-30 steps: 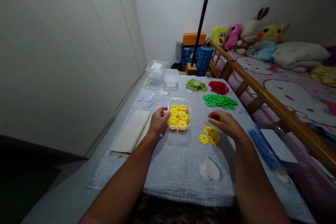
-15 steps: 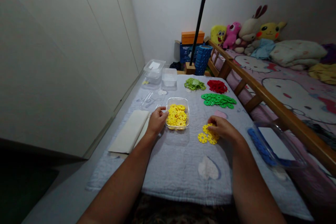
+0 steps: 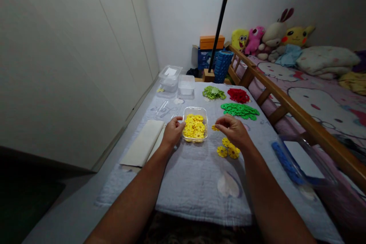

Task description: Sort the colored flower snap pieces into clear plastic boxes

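Observation:
My left hand (image 3: 173, 131) grips the left rim of a clear plastic container (image 3: 207, 124). Inside it lies a heap of yellow flower-shaped plastic discs (image 3: 194, 126). Between the thumb and fingers of my right hand (image 3: 233, 129) is a single yellow disc (image 3: 215, 127), held in the air just right of the container. Below that hand, several loose yellow discs (image 3: 222, 151) lie on the cloth, partly overlapping.
Farther back are piles of light green (image 3: 214, 92), red (image 3: 238, 95) and green discs (image 3: 240, 110). Clear containers (image 3: 186, 85) stand at the back left. A folded beige cloth (image 3: 143, 143) lies left. At the right edge sits a lidded box with blue pieces (image 3: 288, 164), beside the wooden bed rail (image 3: 274, 87).
My right hand has lifted a yellow disc off the loose group and moved up and left toward the container. My left hand stays at the container's rim.

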{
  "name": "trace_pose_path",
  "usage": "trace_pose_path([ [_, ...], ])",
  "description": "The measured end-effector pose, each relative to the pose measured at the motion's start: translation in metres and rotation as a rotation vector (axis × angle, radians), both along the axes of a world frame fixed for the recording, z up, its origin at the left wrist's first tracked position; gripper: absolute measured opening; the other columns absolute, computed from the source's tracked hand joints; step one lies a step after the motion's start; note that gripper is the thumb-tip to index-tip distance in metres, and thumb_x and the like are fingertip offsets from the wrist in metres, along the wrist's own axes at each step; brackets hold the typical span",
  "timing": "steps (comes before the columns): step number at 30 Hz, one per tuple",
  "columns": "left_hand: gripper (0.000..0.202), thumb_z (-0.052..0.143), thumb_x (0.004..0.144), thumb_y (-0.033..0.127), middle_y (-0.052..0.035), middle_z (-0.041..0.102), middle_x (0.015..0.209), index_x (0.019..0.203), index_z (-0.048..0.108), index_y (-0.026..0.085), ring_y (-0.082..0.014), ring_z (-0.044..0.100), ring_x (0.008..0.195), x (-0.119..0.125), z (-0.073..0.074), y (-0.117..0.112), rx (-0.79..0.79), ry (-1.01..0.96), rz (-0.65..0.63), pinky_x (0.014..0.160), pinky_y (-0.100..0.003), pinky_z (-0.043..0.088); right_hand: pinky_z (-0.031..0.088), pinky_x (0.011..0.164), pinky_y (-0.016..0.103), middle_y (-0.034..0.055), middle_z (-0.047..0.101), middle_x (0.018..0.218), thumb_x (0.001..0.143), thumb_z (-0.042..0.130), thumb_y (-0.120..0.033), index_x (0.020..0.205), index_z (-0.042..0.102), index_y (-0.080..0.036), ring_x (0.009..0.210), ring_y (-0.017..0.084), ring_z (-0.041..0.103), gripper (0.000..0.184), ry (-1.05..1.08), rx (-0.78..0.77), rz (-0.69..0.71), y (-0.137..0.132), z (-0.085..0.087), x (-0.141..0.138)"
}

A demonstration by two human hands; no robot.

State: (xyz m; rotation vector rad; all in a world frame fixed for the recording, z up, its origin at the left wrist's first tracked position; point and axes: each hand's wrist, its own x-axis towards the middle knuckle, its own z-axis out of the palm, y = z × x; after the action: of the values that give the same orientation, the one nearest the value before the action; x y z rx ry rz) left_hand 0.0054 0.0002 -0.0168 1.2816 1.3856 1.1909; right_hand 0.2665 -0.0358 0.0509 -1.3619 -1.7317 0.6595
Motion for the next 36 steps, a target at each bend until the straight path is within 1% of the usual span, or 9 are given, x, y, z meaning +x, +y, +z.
trace_pose_path([
  [3, 0.044, 0.069, 0.077, 0.048, 0.0087, 0.045, 0.059, 0.107, 0.069, 0.017, -0.0111, 0.043, 0.051, 0.000, -0.001, 0.001, 0.007, -0.002, 0.002, 0.051, -0.023, 0.028, 0.049, 0.071, 0.029, 0.0024, 0.070, 0.082, 0.084, 0.068, -0.031, 0.082, 0.072, -0.023, 0.075, 0.017, 0.061, 0.010, -0.009, -0.020, 0.106, 0.011, 0.008, -0.026],
  [6, 0.042, 0.068, 0.077, 0.046, 0.0083, 0.046, 0.059, 0.106, 0.069, 0.016, -0.0111, 0.043, 0.052, 0.000, 0.001, 0.001, 0.004, 0.011, 0.001, 0.052, -0.024, 0.028, 0.051, 0.075, 0.030, 0.0020, 0.073, 0.082, 0.084, 0.066, -0.025, 0.084, 0.073, -0.023, 0.076, 0.018, 0.065, 0.007, -0.062, -0.020, 0.138, 0.028, 0.008, -0.044],
  [11, 0.041, 0.068, 0.077, 0.044, 0.0083, 0.046, 0.059, 0.107, 0.069, 0.016, -0.0119, 0.044, 0.052, 0.000, 0.006, -0.002, 0.009, 0.020, 0.002, 0.053, -0.024, 0.029, 0.052, 0.082, 0.033, 0.0038, 0.077, 0.088, 0.083, 0.062, -0.017, 0.092, 0.074, -0.022, 0.080, 0.019, 0.067, 0.016, -0.149, 0.013, -0.023, 0.049, -0.002, -0.053],
  [14, 0.040, 0.069, 0.078, 0.044, 0.0085, 0.045, 0.058, 0.106, 0.070, 0.017, -0.0123, 0.045, 0.053, 0.000, 0.006, -0.003, 0.003, 0.015, 0.000, 0.053, -0.024, 0.029, 0.053, 0.086, 0.035, 0.0067, 0.078, 0.096, 0.084, 0.062, -0.018, 0.094, 0.074, -0.021, 0.083, 0.020, 0.067, 0.016, -0.180, 0.031, -0.096, 0.047, -0.007, -0.041],
  [18, 0.041, 0.070, 0.077, 0.045, 0.0083, 0.045, 0.059, 0.107, 0.071, 0.017, -0.0122, 0.045, 0.053, 0.000, 0.004, -0.002, 0.000, 0.003, 0.003, 0.053, -0.024, 0.030, 0.052, 0.081, 0.034, 0.0075, 0.077, 0.095, 0.086, 0.061, -0.024, 0.095, 0.074, -0.020, 0.080, 0.020, 0.066, 0.017, -0.227, -0.004, -0.107, 0.035, -0.010, -0.004],
  [22, 0.043, 0.069, 0.077, 0.047, 0.0079, 0.047, 0.060, 0.108, 0.070, 0.017, -0.0118, 0.045, 0.052, 0.000, 0.002, 0.000, 0.002, 0.004, -0.001, 0.053, -0.024, 0.030, 0.050, 0.076, 0.031, 0.0062, 0.076, 0.091, 0.084, 0.066, -0.025, 0.094, 0.076, -0.020, 0.078, 0.020, 0.066, 0.015, -0.407, -0.169, -0.078, 0.022, -0.016, 0.042],
  [25, 0.044, 0.068, 0.077, 0.047, 0.0076, 0.048, 0.059, 0.108, 0.069, 0.016, -0.0120, 0.044, 0.053, 0.000, 0.001, 0.000, 0.002, 0.024, -0.015, 0.053, -0.024, 0.030, 0.049, 0.076, 0.029, 0.0071, 0.076, 0.093, 0.078, 0.074, -0.024, 0.094, 0.077, -0.019, 0.084, 0.021, 0.067, 0.017, -0.551, -0.303, -0.027, 0.011, -0.025, 0.065],
  [31, 0.045, 0.066, 0.078, 0.048, 0.0082, 0.046, 0.058, 0.109, 0.069, 0.016, -0.0116, 0.041, 0.051, -0.001, 0.002, 0.000, 0.008, 0.043, -0.015, 0.052, -0.024, 0.029, 0.043, 0.064, 0.026, 0.0030, 0.072, 0.086, 0.073, 0.073, -0.017, 0.092, 0.072, -0.018, 0.074, 0.017, 0.064, 0.019, -0.524, -0.509, 0.007, -0.002, -0.042, 0.067],
  [36, 0.046, 0.067, 0.077, 0.049, 0.0089, 0.044, 0.058, 0.110, 0.068, 0.016, -0.0114, 0.040, 0.050, -0.001, 0.002, 0.000, 0.006, 0.032, -0.013, 0.052, -0.024, 0.028, 0.036, 0.057, 0.025, -0.0023, 0.063, 0.070, 0.069, 0.070, -0.019, 0.082, 0.066, -0.020, 0.065, 0.015, 0.056, 0.013, -0.343, -0.492, 0.027, -0.001, -0.047, 0.060],
])
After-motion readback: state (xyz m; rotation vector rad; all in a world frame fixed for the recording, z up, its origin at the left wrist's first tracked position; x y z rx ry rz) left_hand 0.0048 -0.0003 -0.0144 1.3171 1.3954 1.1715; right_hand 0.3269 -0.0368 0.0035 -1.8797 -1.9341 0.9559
